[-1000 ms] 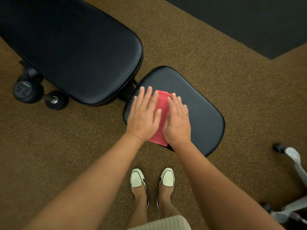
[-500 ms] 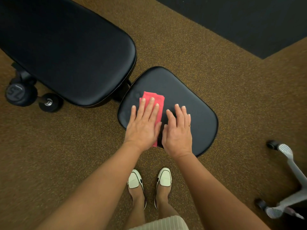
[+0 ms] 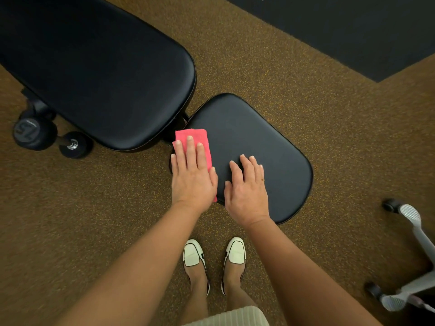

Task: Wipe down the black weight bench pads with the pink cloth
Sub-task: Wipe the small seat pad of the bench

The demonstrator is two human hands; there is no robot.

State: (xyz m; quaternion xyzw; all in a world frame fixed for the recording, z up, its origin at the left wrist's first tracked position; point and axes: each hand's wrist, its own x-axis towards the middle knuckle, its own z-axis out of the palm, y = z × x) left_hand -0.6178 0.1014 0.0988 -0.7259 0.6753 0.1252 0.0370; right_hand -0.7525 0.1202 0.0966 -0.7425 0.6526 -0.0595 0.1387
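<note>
Pink cloth (image 3: 202, 140) is folded into a long strip and is laid flat on the black seat pad (image 3: 259, 137). It is placed at the seat pad's left edge, close to the gap where the big back pad (image 3: 106, 71) is joined on. Its long side is lined up from the near side of the seat pad to the far side, and the far end is tipped a little to the left. That far end is seen past the fingertips. A small pink corner is seen at the seat pad's near edge.

The cloth is pressed down by the left hand (image 3: 191, 177). This hand is laid flat with straight fingers, and nothing is gripped. The right hand (image 3: 247, 191) is rested on the bare seat pad, just right of the cloth and not touching it. Its fingers are bent a little and loose, and nothing is held.

The seat pad is stretched from the back pad toward the right.

Left of the seat pad, a dumbbell (image 3: 47, 137) is laid on the brown floor (image 3: 94, 220). Just in front of the seat pad, two white shoes (image 3: 193, 255) are seen. Far to its right, grey chair legs (image 3: 412, 255) with wheels are seen. Behind the seat pad, a dark mat (image 3: 353, 27) is laid.
</note>
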